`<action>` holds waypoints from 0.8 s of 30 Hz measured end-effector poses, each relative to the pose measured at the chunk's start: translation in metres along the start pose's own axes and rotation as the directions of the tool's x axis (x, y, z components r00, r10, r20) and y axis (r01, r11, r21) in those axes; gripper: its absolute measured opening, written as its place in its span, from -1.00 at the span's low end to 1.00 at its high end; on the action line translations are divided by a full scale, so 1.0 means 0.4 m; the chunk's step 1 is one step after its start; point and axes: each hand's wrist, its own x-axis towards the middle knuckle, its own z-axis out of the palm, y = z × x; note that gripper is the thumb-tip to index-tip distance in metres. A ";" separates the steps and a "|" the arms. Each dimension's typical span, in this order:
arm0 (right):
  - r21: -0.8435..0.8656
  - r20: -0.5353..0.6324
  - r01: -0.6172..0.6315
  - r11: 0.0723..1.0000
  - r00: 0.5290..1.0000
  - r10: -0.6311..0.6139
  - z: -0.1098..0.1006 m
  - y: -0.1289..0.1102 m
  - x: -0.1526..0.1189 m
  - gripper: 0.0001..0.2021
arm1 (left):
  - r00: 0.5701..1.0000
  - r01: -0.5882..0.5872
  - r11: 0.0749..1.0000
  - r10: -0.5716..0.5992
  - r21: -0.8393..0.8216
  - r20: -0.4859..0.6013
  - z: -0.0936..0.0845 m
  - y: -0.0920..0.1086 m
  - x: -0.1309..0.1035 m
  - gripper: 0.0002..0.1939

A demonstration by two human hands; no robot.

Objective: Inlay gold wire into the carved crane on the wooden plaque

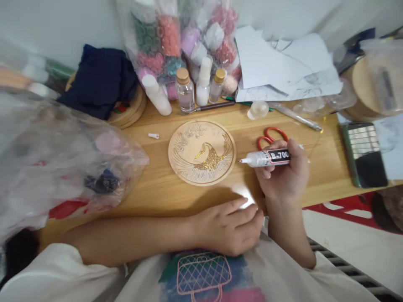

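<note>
My right hand (285,176) grips a tube of B-7000 glue (264,158), held level with its bare nozzle pointing left. The nozzle tip is just right of a round wooden disc (185,157). On the disc is a crane design in fine lines, with gold on the bird's body and part of its tail. My left hand (233,228) lies palm down at the table's front edge, fingers loosely stretched and apart, holding nothing. A small white cap (154,136) lies left of the disc. Red-handled scissors (267,136) lie behind my right hand, their blades hidden.
Along the back stand glass bottles (185,94), a white bottle (157,95) and bags of coloured beads or clay (170,37). Papers (283,67) and a pen-like tool (297,117) are behind right. A phone (365,155) lies right, a plastic bag (72,155) left.
</note>
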 end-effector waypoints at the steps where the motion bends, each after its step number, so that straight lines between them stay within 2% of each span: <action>1: 0.027 0.009 0.022 0.999 1.000 -0.022 0.002 0.000 -0.001 -0.68 | 0.997 -0.062 0.998 0.063 0.012 -0.046 -0.015 -0.011 0.003 -0.75; 3: 0.067 0.021 0.043 0.997 0.999 -0.045 0.008 -0.001 -0.003 -0.69 | 0.992 -0.087 0.992 0.095 0.095 -0.081 -0.056 -0.052 0.003 -0.73; 4: 0.084 0.022 0.038 0.996 0.999 -0.040 0.012 -0.002 -0.005 -0.69 | 0.998 -0.007 0.988 0.017 0.151 -0.065 -0.082 -0.082 -0.002 -0.73; 5: 0.098 0.018 0.031 0.995 0.999 -0.033 0.015 -0.004 -0.006 -0.69 | 0.984 0.177 0.954 -0.176 0.242 -0.025 -0.110 -0.117 -0.011 -0.76; 6: 0.110 0.014 0.024 0.994 1.000 -0.026 0.018 -0.006 -0.008 -0.69 | 0.941 0.315 0.882 -0.339 0.350 0.008 -0.139 -0.154 -0.025 -0.77; 7: 0.118 0.011 0.016 0.993 1.000 -0.018 0.021 -0.008 -0.009 -0.69 | 0.869 0.438 0.781 -0.495 0.445 0.014 -0.166 -0.192 -0.042 -0.81; 8: 0.126 0.010 0.008 0.992 1.000 -0.010 0.024 -0.009 -0.010 -0.70 | 0.767 0.554 0.664 -0.642 0.502 0.004 -0.189 -0.227 -0.062 -0.82; 10: 0.138 0.014 -0.010 0.990 1.000 0.008 0.027 -0.012 -0.012 -0.69 | 0.669 0.628 0.567 -0.743 0.533 0.003 -0.221 -0.284 -0.106 -0.78; 11: 0.143 0.016 -0.021 0.989 1.000 0.019 0.029 -0.013 -0.013 -0.69 | 0.587 0.676 0.537 -0.806 0.505 0.071 -0.228 -0.303 -0.126 -0.76; 12: 0.148 0.016 -0.034 0.988 0.999 0.032 0.030 -0.014 -0.013 -0.68 | 0.560 0.685 0.531 -0.822 0.498 0.106 -0.230 -0.316 -0.143 -0.75; 14: 0.164 0.011 -0.053 0.985 0.999 0.052 0.031 -0.015 -0.014 -0.67 | 0.527 0.693 0.526 -0.836 0.493 0.152 -0.223 -0.326 -0.166 -0.75; 16: 0.186 0.008 -0.060 0.981 0.998 0.060 0.031 -0.016 -0.014 -0.66 | 0.515 0.689 0.523 -0.840 0.502 0.168 -0.212 -0.326 -0.171 -0.74; 20: 0.220 0.028 -0.084 0.972 0.996 0.079 0.027 -0.018 -0.011 -0.68 | 0.488 0.692 0.506 -0.853 0.515 0.184 -0.200 -0.323 -0.149 -0.72; 24: 0.267 0.079 -0.139 0.954 0.989 0.122 0.017 -0.021 -0.005 -0.70 | 0.479 0.693 0.497 -0.859 0.522 0.181 -0.192 -0.321 -0.118 -0.74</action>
